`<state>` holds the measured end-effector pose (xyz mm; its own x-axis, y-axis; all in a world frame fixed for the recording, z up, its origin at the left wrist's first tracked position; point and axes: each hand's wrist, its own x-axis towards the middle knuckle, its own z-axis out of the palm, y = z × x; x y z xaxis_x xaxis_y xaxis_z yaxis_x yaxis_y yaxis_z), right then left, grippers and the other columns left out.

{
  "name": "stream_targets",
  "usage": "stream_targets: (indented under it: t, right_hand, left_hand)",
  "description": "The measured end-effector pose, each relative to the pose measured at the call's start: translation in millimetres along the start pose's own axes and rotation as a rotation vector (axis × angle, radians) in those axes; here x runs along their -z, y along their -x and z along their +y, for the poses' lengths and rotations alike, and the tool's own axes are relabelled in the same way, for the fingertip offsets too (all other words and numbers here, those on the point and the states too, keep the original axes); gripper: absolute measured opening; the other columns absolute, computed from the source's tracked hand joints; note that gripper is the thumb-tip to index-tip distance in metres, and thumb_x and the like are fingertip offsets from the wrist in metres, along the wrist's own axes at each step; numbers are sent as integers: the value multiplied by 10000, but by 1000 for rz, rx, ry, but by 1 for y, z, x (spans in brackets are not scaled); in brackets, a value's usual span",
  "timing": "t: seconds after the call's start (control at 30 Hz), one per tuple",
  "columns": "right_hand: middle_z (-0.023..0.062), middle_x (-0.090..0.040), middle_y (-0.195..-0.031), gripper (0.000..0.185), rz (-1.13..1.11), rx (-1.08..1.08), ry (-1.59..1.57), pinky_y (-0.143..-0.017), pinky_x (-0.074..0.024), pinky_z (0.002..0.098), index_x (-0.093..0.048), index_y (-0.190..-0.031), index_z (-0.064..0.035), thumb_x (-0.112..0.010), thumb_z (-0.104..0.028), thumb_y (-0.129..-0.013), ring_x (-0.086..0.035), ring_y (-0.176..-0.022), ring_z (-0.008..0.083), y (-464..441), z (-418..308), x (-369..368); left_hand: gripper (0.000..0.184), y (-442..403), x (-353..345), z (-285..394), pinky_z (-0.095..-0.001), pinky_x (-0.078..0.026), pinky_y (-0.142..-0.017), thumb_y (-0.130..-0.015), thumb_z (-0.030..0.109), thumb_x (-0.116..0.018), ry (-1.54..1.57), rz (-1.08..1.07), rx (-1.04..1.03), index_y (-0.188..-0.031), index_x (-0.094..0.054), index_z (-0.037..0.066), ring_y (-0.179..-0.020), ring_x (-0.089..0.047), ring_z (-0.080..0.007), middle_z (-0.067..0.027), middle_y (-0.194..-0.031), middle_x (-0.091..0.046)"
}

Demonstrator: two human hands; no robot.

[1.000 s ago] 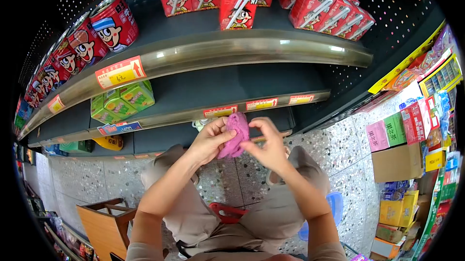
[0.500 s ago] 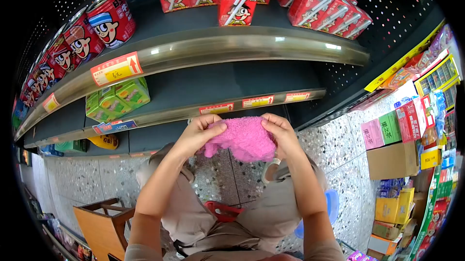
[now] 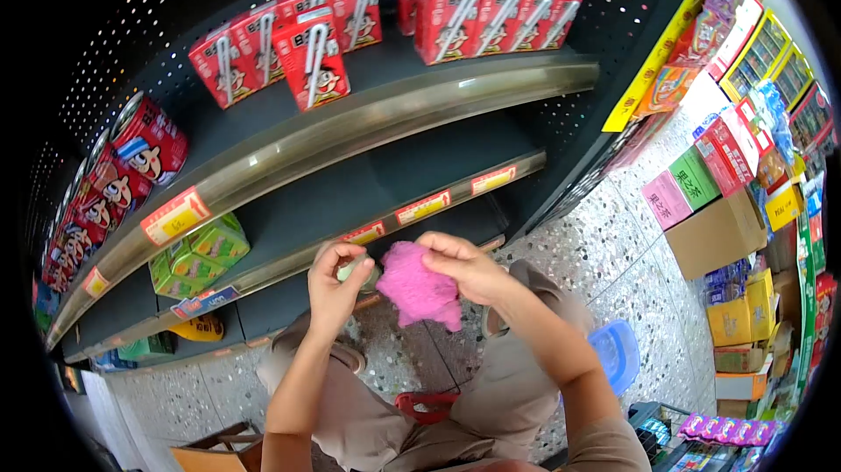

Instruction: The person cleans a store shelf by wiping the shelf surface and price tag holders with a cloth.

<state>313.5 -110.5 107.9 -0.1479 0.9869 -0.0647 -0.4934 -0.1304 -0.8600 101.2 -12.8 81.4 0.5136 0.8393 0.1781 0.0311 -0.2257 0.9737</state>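
Observation:
A pink fluffy cloth hangs bunched in front of the lower shelf, above the floor between my knees. My right hand pinches its upper right edge between thumb and fingers. Just left of the cloth is my left hand, apart from most of it. Its thumb and forefinger curl together in a ring; a small pale patch shows by the fingertips, but I cannot make out whether it is held.
Red drink cartons and red cans stand on the upper shelf, green packs below. A blue basin sits on the floor at right, near stacked cardboard boxes. A wooden stool is at lower left.
My left hand has come off the cloth's left edge, and the cloth now hangs bunched from my right hand. The view has turned, so the shelf appears tilted.

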Motion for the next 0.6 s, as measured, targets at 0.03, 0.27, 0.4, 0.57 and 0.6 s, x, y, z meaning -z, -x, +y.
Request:
stream_targets:
  t: [0.03,0.27,0.4,0.57,0.6]
  right_hand:
    - [-15,-601,-949,146,-1,29,39,-809,-458,229,-574,-1079,-45,-509,-140,-990,-552,-884,51,-3,9,1]
    - [3,-623,-1033,223,-25,98,244,-817,-466,227,-543,-1194,-30,-516,-102,-984,-563,-940,48,-7,20,-10]
    - [10,-629,-1039,197,12,150,390,-777,-478,227,-573,-1151,-13,-552,-70,-963,-560,-932,42,-6,22,-4]
    - [63,-622,-1036,229,315,271,699,-763,-491,254,-596,-1088,-11,-660,-76,-877,-605,-890,107,-5,18,-6]
    - [73,-619,-1051,252,385,353,793,-762,-494,259,-592,-1096,-11,-675,-80,-868,-609,-916,119,-5,17,-8]
  left_hand:
    - [313,1,-1,5,-272,-452,-895,-894,184,-677,139,-83,72,-1123,-588,-9,-1013,-570,-136,-48,-1102,-598]
    - [605,8,-10,-4,-278,-442,-899,-894,472,-640,472,-399,405,-1269,-521,11,-1012,-560,-121,-47,-1102,-612]
    - [418,7,-13,5,-234,-461,-780,-929,367,-632,280,-453,365,-1155,-593,17,-869,-563,-62,5,-981,-634]
    - [271,7,-9,2,-231,-459,-722,-961,280,-598,351,-436,451,-1042,-645,26,-801,-560,-46,16,-901,-645]
    - [264,8,-9,-1,-232,-461,-724,-962,272,-596,398,-397,464,-1047,-644,27,-802,-563,-48,12,-910,-647]
